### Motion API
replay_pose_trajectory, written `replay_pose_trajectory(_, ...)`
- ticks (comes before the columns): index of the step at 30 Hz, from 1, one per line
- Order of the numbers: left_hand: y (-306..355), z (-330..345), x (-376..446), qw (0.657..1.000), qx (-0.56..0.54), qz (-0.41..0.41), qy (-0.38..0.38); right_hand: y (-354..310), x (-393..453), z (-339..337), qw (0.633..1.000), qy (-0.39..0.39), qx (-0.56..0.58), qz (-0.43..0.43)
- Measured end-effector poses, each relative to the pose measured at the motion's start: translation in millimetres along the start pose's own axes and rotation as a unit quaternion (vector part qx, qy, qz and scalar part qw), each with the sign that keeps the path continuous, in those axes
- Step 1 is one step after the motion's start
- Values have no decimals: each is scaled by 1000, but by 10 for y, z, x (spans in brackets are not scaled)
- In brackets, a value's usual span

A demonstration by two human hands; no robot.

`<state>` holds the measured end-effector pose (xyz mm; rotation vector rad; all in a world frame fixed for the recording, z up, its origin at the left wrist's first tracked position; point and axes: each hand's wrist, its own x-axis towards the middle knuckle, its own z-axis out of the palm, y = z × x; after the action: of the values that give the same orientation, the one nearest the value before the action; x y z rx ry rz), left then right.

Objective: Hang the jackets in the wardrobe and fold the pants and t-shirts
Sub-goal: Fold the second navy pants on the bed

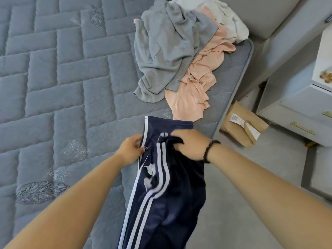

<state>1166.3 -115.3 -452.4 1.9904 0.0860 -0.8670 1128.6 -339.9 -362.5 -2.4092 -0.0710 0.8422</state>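
While both hands grip the navy track pants [167, 198], the garment lies along the bed's [53, 87] near right edge.

With its fingers curled, the left hand [130, 151] pinches the pants' white-striped left edge, while the right hand [191, 145], a dark bracelet [209, 151] on its wrist, bunches a fold of the dark fabric just beside it; the two hands sit close together, near the pants' far end. From the hands the pants trail back toward the person, partly over the bed's side above the grey floor [233, 203]. Beyond the hands, on the bed's far right corner, a heap holds a grey garment [161, 51], a peach garment [194, 90] that reaches almost to the pants, and a white garment [231, 20] farthest off. Right of the right hand, a brown paper parcel [240, 126] lies on the floor against a pale drawer unit [294, 108].
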Motion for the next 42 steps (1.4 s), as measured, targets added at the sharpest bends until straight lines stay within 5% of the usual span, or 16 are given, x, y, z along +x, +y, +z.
replay_pose_trajectory(7,27,-21,-57,1000,12,-9,-15,172,551,37,969,219,-84,76)
replay_pose_trajectory(13,-71,53,-232,1000,2,-12,-1,375,136,619,918,365,66,142)
replay_pose_trajectory(19,-176,-23,-574,972,161,-10,-173,378,-395,1427,888,268,313,203)
replay_pose_trajectory(22,-349,30,-754,968,221,-2,-118,307,-559,1641,851,300,379,206)
replay_pose_trajectory(24,-532,120,-945,990,124,-39,-64,275,-693,1841,823,316,418,219)
replay_pose_trajectory(27,-838,275,-1437,995,-39,-89,-17,220,-907,2236,829,268,422,252)
replay_pose_trajectory(32,-1357,809,-2300,995,96,-6,-7,124,-1219,2954,821,174,463,287)
replay_pose_trajectory(35,-1537,944,-2524,995,85,41,28,42,-1441,3279,814,156,466,310)
replay_pose_trajectory(38,-1582,884,-2623,999,11,-2,34,-27,-1533,3532,735,32,558,384)
replay_pose_trajectory(42,-1667,858,-2676,997,-28,-20,65,-54,-1423,3761,458,50,799,386)
